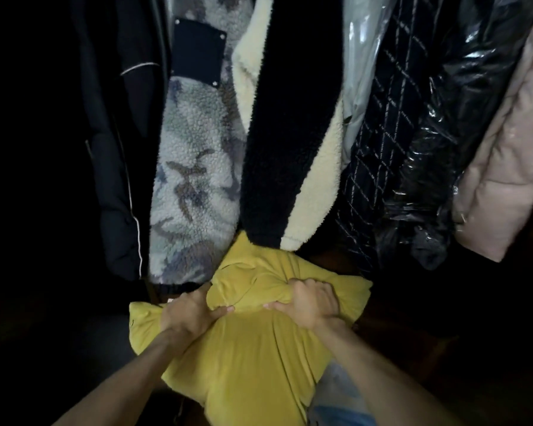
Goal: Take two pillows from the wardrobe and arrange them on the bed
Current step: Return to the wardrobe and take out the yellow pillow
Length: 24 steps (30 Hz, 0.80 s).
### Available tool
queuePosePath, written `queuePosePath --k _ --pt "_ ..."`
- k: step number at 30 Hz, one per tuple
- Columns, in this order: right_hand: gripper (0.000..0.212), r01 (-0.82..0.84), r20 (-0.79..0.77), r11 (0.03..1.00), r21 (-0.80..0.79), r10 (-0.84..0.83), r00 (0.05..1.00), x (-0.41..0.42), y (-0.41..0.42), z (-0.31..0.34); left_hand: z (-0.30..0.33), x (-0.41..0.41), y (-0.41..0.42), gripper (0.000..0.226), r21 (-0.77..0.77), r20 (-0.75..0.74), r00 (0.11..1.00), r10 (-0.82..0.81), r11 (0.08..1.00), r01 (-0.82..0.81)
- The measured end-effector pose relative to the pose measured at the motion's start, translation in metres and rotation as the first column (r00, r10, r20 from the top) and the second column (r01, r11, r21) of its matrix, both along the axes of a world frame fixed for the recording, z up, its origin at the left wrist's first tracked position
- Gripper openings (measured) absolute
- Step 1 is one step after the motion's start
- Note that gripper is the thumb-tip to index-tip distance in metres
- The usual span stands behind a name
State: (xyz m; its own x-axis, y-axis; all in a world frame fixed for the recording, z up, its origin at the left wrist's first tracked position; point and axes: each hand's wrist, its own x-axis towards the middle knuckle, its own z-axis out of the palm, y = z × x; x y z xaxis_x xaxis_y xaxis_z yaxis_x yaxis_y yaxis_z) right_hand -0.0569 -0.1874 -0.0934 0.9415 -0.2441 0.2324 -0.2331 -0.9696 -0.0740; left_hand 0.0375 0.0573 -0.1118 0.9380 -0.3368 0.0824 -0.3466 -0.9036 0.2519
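Observation:
Mustard-yellow pillows (246, 358) fill the lower middle of the head view, inside a dark wardrobe. They look like two stacked cushions, but I cannot tell for sure where one ends. My left hand (191, 312) clutches bunched yellow fabric on the left side. My right hand (308, 299) grips a fold of the same yellow fabric on the right. Both forearms reach in from the bottom edge. The far end of the pillows is tucked under the hanging coats. The bed is not in view.
Hanging clothes crowd the space above: a dark jacket (117, 149), a camouflage fleece (194, 167), a navy-and-cream fleece (290, 142), a checked dark garment (379, 155), plastic-covered black clothing (450, 149) and a pale pink coat (511, 167). A light blue item (339, 395) lies under the pillows.

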Motion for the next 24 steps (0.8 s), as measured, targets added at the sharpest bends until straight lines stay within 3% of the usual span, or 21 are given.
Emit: queuePosePath --k 4,10,15,21,24 --pt "0.082 -0.163 -0.074 0.987 -0.005 0.163 0.984 -0.024 0.048 -0.004 -0.018 -0.047 0.057 0.095 0.024 -0.062 0.995 0.079 0.997 -0.078" --pt "0.093 -0.422 -0.131 0.907 -0.015 0.416 0.900 -0.018 0.133 -0.008 -0.024 -0.117 0.146 0.092 0.094 -0.063 0.932 0.358 0.932 -0.351" --pt "0.096 -0.627 -0.122 0.775 0.078 0.632 0.765 -0.022 0.198 -0.016 -0.023 -0.184 0.208 0.096 0.120 -0.021 0.828 0.561 0.823 -0.555" --pt "0.084 -0.771 -0.137 0.590 0.238 0.807 0.575 -0.052 0.238 -0.057 -0.033 -0.280 0.233 0.101 0.122 -0.043 0.706 0.707 0.705 -0.699" --pt "0.092 -0.841 -0.143 0.473 0.263 0.881 0.451 -0.080 0.274 -0.066 -0.041 -0.338 0.254 0.106 0.123 -0.085 0.586 0.806 0.592 -0.797"
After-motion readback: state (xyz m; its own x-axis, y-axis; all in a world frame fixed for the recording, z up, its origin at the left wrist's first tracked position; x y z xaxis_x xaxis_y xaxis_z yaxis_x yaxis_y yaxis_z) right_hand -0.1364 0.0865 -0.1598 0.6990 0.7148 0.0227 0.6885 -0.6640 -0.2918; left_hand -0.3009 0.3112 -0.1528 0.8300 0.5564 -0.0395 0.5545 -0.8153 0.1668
